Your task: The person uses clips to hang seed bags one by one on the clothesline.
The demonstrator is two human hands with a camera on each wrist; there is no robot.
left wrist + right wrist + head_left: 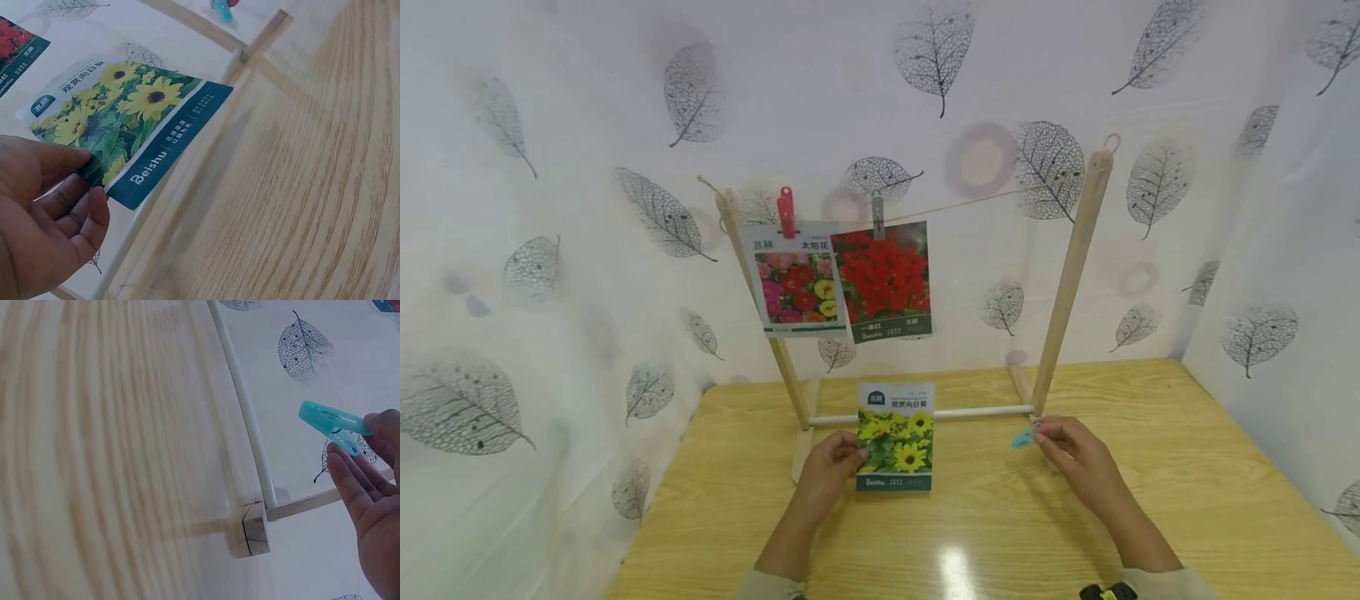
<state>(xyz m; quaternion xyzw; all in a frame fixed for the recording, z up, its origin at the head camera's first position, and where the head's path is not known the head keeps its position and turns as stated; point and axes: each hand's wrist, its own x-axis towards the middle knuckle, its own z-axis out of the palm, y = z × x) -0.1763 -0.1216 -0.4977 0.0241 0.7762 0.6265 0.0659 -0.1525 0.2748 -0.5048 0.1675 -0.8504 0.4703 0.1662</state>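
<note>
Between thumb and fingers, my left hand [831, 471] pinches the left edge of a seed packet [896, 437] printed with yellow sunflowers. The packet is upright above the table, its front facing me. My right hand [1078, 458] holds a turquoise clothespin [1024, 437] by its handle end, as the right wrist view shows with the clothespin [331, 422] pointing left. Two more packets hang from a string: one with mixed flowers [799, 287] under a red clip [786, 212], and one with red flowers [886, 279] under a grey clip [878, 215].
A wooden frame with a left post [767, 317] and a right post [1071, 279] carries the sagging string [977, 201]. A white rod [985, 412] joins its feet low down. The wooden table [715, 533] stands before a leaf-patterned curtain [587, 333].
</note>
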